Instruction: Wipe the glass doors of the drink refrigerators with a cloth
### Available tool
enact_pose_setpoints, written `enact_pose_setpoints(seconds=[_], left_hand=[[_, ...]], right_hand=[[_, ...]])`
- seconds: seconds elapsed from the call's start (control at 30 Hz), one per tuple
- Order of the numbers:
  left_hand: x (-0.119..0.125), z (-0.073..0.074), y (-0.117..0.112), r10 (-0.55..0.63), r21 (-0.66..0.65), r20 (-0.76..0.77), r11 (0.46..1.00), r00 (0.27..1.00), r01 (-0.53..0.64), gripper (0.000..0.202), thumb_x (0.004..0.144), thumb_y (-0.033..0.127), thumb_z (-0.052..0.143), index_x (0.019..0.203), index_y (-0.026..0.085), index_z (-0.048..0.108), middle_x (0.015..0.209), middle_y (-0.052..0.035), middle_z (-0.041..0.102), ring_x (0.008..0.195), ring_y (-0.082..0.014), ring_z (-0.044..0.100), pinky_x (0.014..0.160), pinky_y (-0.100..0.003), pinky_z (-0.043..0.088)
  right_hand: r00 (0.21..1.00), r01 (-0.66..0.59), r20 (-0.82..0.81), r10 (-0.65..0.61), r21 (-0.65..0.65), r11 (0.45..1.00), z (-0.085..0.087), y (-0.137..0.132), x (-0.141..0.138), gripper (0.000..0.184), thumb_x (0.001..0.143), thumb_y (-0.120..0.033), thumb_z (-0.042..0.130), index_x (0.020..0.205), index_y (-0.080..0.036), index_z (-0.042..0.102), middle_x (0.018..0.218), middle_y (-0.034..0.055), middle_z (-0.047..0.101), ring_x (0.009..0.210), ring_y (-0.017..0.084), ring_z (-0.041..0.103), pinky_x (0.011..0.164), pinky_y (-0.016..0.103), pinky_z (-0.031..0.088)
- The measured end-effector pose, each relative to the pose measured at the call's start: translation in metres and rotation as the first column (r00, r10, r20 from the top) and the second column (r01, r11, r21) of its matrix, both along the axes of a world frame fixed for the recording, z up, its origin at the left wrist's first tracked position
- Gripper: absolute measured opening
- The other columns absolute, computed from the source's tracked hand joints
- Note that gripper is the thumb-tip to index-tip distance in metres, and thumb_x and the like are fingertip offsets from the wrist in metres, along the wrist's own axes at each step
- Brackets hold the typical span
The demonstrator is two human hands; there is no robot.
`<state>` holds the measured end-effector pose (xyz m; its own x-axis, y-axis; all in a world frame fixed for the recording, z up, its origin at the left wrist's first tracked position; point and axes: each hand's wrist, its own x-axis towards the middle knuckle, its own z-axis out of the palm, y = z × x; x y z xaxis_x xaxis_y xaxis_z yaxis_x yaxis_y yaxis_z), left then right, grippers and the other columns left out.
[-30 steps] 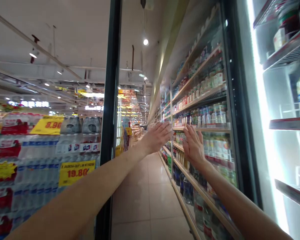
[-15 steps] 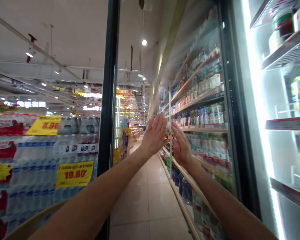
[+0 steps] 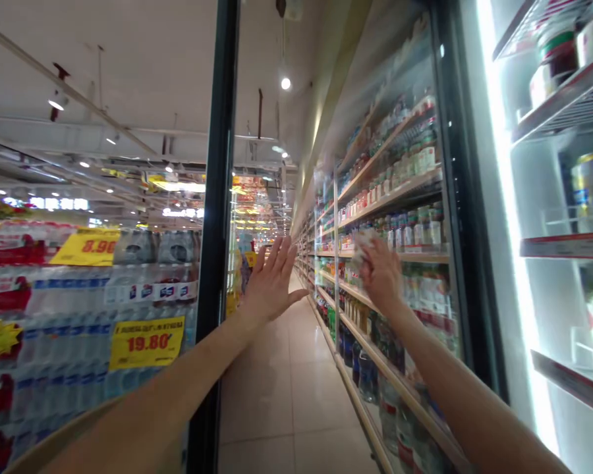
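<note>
A glass cooler door (image 3: 261,204) with a black frame (image 3: 220,164) stands swung open in front of me. My left hand (image 3: 271,283) is raised against the glass, palm forward, its fingers straight and thumb spread; it holds nothing. To the right, my right hand (image 3: 384,280) is curled around a crumpled whitish cloth or tissue (image 3: 364,249) at the glass. Motion smears that hand, and the fingers cover part of what it grips. Both arms reach out from the bottom of the head view.
At the right, the lit cooler has wire shelves (image 3: 563,99) with jars and cans. Stacked bottled-water packs (image 3: 74,329) with yellow price signs (image 3: 147,342) stand left of the door. Through or in the glass show bottle-lined shelves (image 3: 390,191) and a tiled floor (image 3: 261,401).
My hands, close together half a second ago, are now apart. The left moved left and down with its fingers spreading; the right moved right, and the whitish cloth shows more clearly.
</note>
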<state>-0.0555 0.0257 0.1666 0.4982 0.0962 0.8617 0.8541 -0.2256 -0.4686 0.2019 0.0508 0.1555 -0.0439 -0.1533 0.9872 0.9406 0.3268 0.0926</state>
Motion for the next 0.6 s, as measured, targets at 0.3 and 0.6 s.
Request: enact_pose_setpoints(seconds=[0.3, 0.6], left_hand=[[0.005, -0.004, 0.002, 0.029, -0.013, 0.066, 1.0, 0.997, -0.028, 0.079, 0.084, 0.06, 0.04, 0.141, 0.007, 0.025, 0.15, -0.0149, 0.023, 0.14, -0.0275, 0.014, 0.113, -0.046, 0.01], [0.006, -0.006, 0.004, 0.01, 0.005, 0.071, 1.0, 0.997, -0.01, 0.078, 0.084, 0.057, 0.042, 0.141, 0.006, 0.025, 0.149, -0.0158, 0.023, 0.14, -0.0277, 0.011, 0.113, -0.047, 0.007]], right_hand=[[0.967, -0.072, 0.243, 0.081, -0.046, 0.996, -0.01, 0.005, -0.041, 0.046, 0.088, -0.026, 0.041, 0.134, -0.027, 0.042, 0.144, 0.0057, 0.037, 0.139, 0.023, 0.021, 0.109, 0.049, 0.029], [0.905, 0.002, -0.419, -0.069, -0.157, 0.988, -0.008, 0.014, 0.129, 0.049, 0.087, -0.028, 0.034, 0.133, -0.015, 0.044, 0.143, 0.0161, 0.034, 0.134, 0.029, 0.03, 0.106, 0.056, 0.028]])
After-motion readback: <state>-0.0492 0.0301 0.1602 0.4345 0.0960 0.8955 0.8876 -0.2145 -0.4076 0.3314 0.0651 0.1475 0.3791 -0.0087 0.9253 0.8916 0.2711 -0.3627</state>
